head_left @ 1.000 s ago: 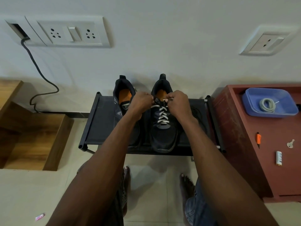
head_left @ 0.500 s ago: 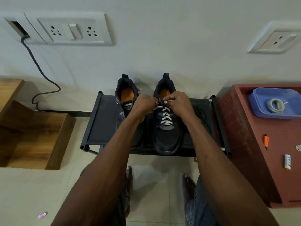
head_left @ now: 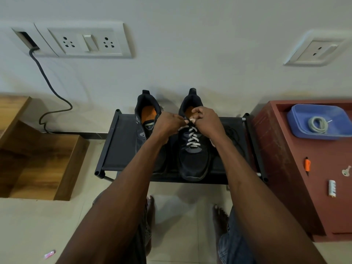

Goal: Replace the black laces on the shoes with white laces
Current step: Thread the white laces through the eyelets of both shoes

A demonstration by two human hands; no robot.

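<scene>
Black right shoe (head_left: 193, 159) at twelve o'clock, crossed by white lace (head_left: 192, 137). Left hand (head_left: 167, 123) and right hand (head_left: 206, 121) pinched tight on its ends.

L shoe (head_left: 146, 119) eyelets behind left forearm.

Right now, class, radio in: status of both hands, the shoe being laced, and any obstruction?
Left hand and right hand both pinching white lace at top eyelets. Right shoe laced white; left shoe unlaced. Nothing blocking.
</scene>
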